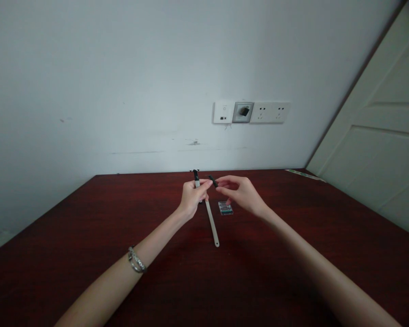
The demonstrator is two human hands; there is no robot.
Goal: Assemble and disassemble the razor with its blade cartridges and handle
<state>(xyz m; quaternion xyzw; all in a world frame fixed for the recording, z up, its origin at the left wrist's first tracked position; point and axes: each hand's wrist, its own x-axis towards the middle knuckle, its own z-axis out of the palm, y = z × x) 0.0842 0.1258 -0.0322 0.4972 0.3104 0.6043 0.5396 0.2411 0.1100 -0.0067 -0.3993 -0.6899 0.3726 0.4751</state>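
Observation:
My left hand is closed around a slim upright tool with a pale shaft, a black neck and a short crosswise head, rather like a razor. Between the two hands is a small dark, narrow piece. My right hand pinches it with thumb and fingers, and my left thumb tip touches or nearly touches its other side. A long beige strip with a hole at its near end runs down from under my left hand; whether the fingers hold it I cannot tell. Below my right fingers lies a small clear case with teal at its edge.
The dark red wooden table meets a white wall at the back. Sockets and a switch panel are on that wall. A pale panelled door stands at the right, with a thin printed strip near the table's far right corner.

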